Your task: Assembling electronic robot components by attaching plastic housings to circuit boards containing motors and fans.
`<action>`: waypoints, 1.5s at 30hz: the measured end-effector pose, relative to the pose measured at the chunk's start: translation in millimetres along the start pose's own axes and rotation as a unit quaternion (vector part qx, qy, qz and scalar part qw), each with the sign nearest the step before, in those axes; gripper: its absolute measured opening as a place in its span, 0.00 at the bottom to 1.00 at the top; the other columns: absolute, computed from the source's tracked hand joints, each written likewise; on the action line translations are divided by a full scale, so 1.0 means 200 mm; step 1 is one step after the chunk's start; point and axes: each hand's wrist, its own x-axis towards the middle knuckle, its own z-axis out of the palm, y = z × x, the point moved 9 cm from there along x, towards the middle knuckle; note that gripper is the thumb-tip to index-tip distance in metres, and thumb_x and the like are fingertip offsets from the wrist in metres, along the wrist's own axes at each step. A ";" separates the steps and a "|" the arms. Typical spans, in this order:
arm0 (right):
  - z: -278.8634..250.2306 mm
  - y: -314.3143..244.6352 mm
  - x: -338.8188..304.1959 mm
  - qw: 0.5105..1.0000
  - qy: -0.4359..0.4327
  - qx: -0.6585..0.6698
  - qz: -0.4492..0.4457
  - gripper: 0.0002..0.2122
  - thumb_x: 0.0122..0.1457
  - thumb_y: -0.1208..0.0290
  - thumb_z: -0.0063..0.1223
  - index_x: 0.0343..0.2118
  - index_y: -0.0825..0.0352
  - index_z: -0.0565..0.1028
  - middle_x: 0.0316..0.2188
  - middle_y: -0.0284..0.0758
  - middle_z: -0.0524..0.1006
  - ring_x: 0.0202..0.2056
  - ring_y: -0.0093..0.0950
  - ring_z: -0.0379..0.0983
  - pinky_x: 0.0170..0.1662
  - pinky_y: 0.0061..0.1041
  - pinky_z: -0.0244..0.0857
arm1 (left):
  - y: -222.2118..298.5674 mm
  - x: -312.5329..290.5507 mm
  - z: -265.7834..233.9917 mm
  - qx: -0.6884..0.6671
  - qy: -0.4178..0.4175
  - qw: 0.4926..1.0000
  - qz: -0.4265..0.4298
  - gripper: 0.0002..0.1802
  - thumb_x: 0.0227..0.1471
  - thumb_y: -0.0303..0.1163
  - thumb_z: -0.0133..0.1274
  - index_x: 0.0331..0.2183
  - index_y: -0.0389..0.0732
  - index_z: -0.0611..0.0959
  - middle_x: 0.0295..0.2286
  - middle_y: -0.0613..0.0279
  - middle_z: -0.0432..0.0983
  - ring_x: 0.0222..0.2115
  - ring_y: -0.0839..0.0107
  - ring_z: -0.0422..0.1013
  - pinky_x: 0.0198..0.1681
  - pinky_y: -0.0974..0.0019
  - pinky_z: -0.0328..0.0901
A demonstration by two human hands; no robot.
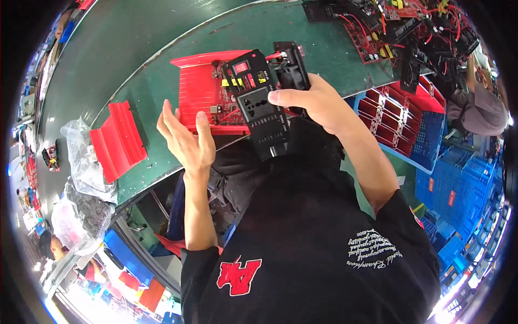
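In my right hand (321, 106) is a black end panel (268, 125) with a socket and a red switch. My thumb presses on its face near the socket, while the other fingers are partly hidden behind a black fan (292, 67) beside it. Left of the panel lies a red ribbed metal housing (195, 89) on the table, with a red circuit board (225, 100) in it. The panel covers part of that board. My left hand (188, 139) is open at the housing's near left corner, fingers spread and holding nothing; whether it touches the housing I cannot tell.
A second red metal shell (118, 141) lies on the green table at left, beside clear plastic bags (81, 156). Wired circuit boards and fans (372, 46) are heaped at the far right. A blue crate (429, 158) holds red housings. Another person (483, 110) is at the right.
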 end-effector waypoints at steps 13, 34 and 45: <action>0.02 -0.04 0.08 0.991 0.016 -0.134 -0.006 0.16 0.57 0.57 0.59 0.35 0.68 0.75 0.27 0.26 0.72 0.31 0.17 0.65 0.34 0.20 0.60 | 0.30 0.00 -0.10 0.095 -0.061 0.990 0.087 0.40 0.52 0.50 0.52 0.53 0.26 0.66 0.47 0.36 0.65 0.48 0.44 0.63 0.54 0.46 0.56; 0.50 0.49 -0.03 0.894 0.064 0.418 0.150 0.20 0.64 0.56 0.48 0.48 0.69 0.69 0.40 0.42 0.78 0.40 0.29 0.77 0.38 0.26 0.73 | -0.12 0.29 0.03 -0.266 -0.294 0.906 -0.149 0.20 0.60 0.41 0.49 0.41 0.30 0.79 0.32 0.69 0.76 0.33 0.82 0.67 0.37 0.73 0.64; 0.27 0.24 0.13 0.931 0.121 0.316 0.135 0.12 0.60 0.70 0.45 0.41 0.73 0.71 0.34 0.47 0.79 0.33 0.36 0.80 0.34 0.28 0.79 | -0.33 -0.06 -0.22 -0.054 0.082 0.993 -0.065 0.15 0.59 0.37 0.47 0.35 0.34 0.79 0.29 0.51 0.76 0.31 0.57 0.72 0.36 0.59 0.64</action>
